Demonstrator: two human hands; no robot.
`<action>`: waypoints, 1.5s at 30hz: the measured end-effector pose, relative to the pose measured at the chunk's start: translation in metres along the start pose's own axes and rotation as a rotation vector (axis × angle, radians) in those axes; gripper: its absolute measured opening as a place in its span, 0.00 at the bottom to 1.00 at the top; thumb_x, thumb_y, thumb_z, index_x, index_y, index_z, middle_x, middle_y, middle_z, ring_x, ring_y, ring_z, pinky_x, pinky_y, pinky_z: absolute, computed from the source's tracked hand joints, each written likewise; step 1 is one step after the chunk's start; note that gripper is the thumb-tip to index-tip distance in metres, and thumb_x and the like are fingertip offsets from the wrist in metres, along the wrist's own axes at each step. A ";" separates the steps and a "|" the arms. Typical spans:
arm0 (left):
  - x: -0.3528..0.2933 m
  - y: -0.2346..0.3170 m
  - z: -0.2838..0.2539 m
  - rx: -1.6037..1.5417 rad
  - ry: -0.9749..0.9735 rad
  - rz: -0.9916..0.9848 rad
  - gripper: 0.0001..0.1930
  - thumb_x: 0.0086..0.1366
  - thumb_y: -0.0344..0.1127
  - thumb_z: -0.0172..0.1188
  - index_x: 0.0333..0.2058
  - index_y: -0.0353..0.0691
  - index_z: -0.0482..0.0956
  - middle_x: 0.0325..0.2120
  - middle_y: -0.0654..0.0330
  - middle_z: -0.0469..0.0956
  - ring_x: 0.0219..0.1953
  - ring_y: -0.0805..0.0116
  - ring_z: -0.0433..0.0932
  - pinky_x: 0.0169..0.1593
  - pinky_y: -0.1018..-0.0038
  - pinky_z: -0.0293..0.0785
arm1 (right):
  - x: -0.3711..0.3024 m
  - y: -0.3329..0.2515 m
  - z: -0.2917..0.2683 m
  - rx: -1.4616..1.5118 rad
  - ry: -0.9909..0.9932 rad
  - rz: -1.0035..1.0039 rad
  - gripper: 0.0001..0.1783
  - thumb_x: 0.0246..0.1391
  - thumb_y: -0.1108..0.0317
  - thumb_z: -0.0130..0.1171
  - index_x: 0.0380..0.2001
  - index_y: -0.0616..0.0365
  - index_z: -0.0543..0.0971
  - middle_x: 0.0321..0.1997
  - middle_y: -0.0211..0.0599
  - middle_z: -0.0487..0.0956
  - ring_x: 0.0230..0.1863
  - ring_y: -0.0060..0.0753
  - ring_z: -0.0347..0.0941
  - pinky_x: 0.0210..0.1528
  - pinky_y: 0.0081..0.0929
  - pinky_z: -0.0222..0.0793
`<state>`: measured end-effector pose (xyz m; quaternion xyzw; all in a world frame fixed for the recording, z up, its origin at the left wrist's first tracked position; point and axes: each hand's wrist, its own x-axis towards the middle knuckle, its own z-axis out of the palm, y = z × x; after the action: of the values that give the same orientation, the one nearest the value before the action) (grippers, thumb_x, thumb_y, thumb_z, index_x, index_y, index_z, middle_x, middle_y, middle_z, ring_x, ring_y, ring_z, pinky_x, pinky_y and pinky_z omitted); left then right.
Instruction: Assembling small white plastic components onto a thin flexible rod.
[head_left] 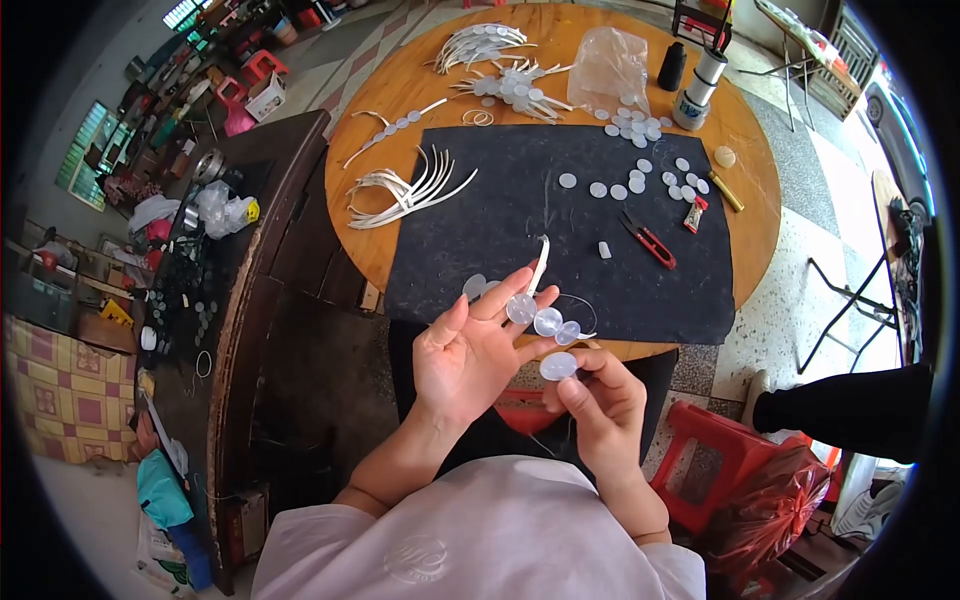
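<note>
To handle this well, the translucent round plastic disc (558,366) is best gripped by its rim, so the flat faces stay clear, while the thin pale thread (590,303), looping just beside the near edge of the black rectangular mat (500,215), is kept free of snags. Slack seems the likeliest trouble: the row of three clear discs (548,321) with its white flexible strip (538,268) should be steadied over the mat's near edge without creasing.

The left hand (447,355) is palm up and spread fairly wide, the row and strip lying across its fingers at the mat's near edge. The right hand (605,400), just off that edge, is narrowed to a pinch, holding the single disc between thumb and fingers; whether it also grips the thread, I cannot tell.
</note>
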<state>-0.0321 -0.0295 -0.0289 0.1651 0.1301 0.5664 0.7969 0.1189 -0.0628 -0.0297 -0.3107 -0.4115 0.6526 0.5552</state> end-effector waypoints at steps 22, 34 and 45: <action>-0.008 -0.020 0.022 0.159 -0.220 0.019 0.37 0.64 0.59 0.34 0.63 0.37 0.44 0.65 0.60 0.30 0.66 0.56 0.40 0.60 0.46 0.48 | 0.002 0.027 0.019 -0.712 -0.067 -0.971 0.17 0.32 0.92 0.41 0.29 0.69 0.70 0.38 0.68 0.69 0.51 0.72 0.65 0.61 0.56 0.48; -0.008 -0.027 0.023 0.098 -0.238 0.032 0.37 0.63 0.59 0.34 0.63 0.39 0.43 0.65 0.58 0.30 0.66 0.54 0.39 0.60 0.45 0.47 | -0.001 0.026 0.023 -0.708 0.050 -1.018 0.16 0.30 0.91 0.45 0.29 0.70 0.72 0.21 0.42 0.60 0.47 0.68 0.69 0.51 0.67 0.57; -0.013 -0.029 0.023 0.224 -0.248 0.059 0.37 0.64 0.59 0.31 0.63 0.39 0.41 0.65 0.57 0.28 0.66 0.52 0.38 0.59 0.41 0.47 | -0.006 0.025 0.026 -0.738 0.067 -0.971 0.14 0.33 0.89 0.48 0.29 0.69 0.72 0.24 0.46 0.64 0.48 0.68 0.69 0.51 0.66 0.59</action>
<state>-0.0019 -0.0531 -0.0194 0.3253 0.0881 0.5467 0.7665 0.0861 -0.0746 -0.0399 -0.2800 -0.6874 0.1290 0.6576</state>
